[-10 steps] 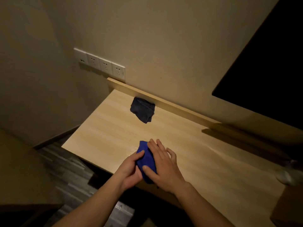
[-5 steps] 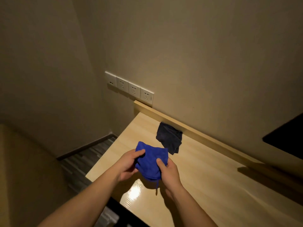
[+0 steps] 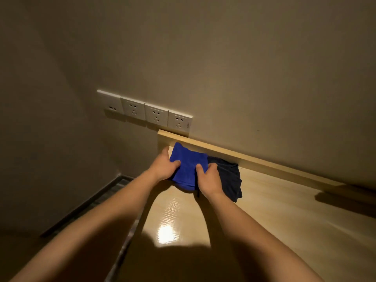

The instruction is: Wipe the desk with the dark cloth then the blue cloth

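1. Hands: my left hand (image 3: pixel 164 166) and right hand (image 3: pixel 207 178) both pinch the blue cloth (image 3: pixel 188 169), lifted at the desk's (image 3: pixel 274 210) far left corner.
2. Risk, I judge: it could snag the dark cloth (image 3: pixel 230 178) just right and drag it.

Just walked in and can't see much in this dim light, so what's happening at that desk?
A person is holding a blue cloth with both hands, the left hand on its left edge and the right hand on its right, near the far left corner of a wooden desk. A dark cloth lies crumpled on the desk just right of it, by the back rail. Four wall sockets sit above.
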Available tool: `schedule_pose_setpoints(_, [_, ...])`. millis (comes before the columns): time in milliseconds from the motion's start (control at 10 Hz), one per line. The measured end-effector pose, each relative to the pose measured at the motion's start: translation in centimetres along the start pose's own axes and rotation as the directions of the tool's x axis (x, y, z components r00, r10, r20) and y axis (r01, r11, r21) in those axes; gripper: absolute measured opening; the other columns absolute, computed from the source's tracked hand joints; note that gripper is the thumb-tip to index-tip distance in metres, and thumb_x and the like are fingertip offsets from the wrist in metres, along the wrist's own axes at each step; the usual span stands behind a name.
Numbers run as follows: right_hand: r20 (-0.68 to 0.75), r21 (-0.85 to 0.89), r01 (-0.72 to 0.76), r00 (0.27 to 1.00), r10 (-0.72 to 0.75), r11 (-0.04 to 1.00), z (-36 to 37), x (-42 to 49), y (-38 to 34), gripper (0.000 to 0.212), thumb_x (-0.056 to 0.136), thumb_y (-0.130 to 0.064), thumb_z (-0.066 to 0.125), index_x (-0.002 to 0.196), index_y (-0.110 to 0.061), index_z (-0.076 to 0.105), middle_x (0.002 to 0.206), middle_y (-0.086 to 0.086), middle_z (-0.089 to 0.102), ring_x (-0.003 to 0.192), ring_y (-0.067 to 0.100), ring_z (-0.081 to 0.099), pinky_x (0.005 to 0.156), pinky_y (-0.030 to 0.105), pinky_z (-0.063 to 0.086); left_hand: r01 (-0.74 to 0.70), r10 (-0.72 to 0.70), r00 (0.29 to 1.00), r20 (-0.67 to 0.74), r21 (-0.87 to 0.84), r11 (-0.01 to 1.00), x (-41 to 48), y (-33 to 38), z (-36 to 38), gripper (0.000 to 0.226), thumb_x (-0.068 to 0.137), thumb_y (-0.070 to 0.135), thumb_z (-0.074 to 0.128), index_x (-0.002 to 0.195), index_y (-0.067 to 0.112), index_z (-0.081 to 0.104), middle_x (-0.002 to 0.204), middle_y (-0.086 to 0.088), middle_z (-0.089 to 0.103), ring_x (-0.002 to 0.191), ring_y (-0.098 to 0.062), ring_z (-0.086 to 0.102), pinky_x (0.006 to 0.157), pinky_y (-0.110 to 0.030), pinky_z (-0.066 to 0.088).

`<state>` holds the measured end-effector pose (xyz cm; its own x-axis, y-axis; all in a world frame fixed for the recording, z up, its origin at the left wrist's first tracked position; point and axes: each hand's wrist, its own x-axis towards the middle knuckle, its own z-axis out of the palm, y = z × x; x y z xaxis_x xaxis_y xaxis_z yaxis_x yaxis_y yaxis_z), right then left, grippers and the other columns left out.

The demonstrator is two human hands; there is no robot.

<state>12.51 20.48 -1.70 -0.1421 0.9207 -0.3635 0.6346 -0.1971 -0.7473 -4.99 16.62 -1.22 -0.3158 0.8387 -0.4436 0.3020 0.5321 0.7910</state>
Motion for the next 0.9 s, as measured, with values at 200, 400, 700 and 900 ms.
schedule_pose_setpoints(200, [0.057, -0.705, 0.297, 0.929, -0.366, 0.645, 1.2, 2.0, 1.7, 0.048, 0.105, -0.043, 0.048, 0.149, -0.025, 0.041, 0.154, 0.004, 0.044, 0.139, 0.026, 0.041, 0.111, 0.045, 0.039, -0.271, 0.287, 0.954, 0.083, 0.646, 0.713, 2.3, -3.9, 1.7, 0.069, 0.112, 0.044, 0.04, 0.171, 0.025, 0.009, 0.18, -0.005, 0.003, 0.165, -0.027, 0.005, 0.133, -0.049, 0.011])
schedule_pose_setpoints(400, [0.275, -0.755, 0.364, 0.931, -0.239, 0.545, 3.5, 4.4, 4.2, 0.071, 0.106, -0.06, 0.015, 0.165, -0.025, -0.003, 0.173, -0.004, -0.01, 0.157, 0.018, -0.016, 0.125, 0.045, -0.009, -0.268, 0.227, 0.96, 0.165, 0.773, 0.575, 4.7, -7.3, 2.4, 0.069, 0.109, 0.06, 0.011, 0.168, 0.033, -0.014, 0.175, 0.006, -0.024, 0.163, -0.018, -0.017, 0.129, -0.055, -0.013])
schedule_pose_setpoints(700, [0.269, -0.792, 0.332, 0.943, -0.195, 0.513, 3.7, 5.2, 3.0, 0.071, 0.105, -0.063, 0.013, 0.164, -0.029, -0.006, 0.172, -0.006, -0.012, 0.157, 0.024, -0.019, 0.125, 0.053, -0.01, -0.209, 0.199, 0.972, 0.122, 0.835, 0.509, 4.6, -7.1, 2.6, 0.07, 0.108, 0.06, 0.005, 0.167, 0.029, -0.018, 0.175, 0.004, -0.024, 0.162, -0.02, -0.022, 0.129, -0.06, -0.014])
schedule_pose_setpoints(900, [0.159, -0.718, 0.288, 0.954, -0.253, 0.634, 0.1, 0.4, 4.1, 0.073, 0.102, -0.068, 0.021, 0.164, -0.036, 0.001, 0.174, -0.009, -0.002, 0.159, 0.022, -0.008, 0.125, 0.053, -0.002, -0.216, 0.249, 0.964, 0.091, 0.812, 0.542, 1.7, -4.9, 1.2, 0.08, 0.105, 0.071, 0.014, 0.167, 0.031, -0.018, 0.175, 0.003, -0.023, 0.162, -0.021, -0.021, 0.129, -0.057, -0.013])
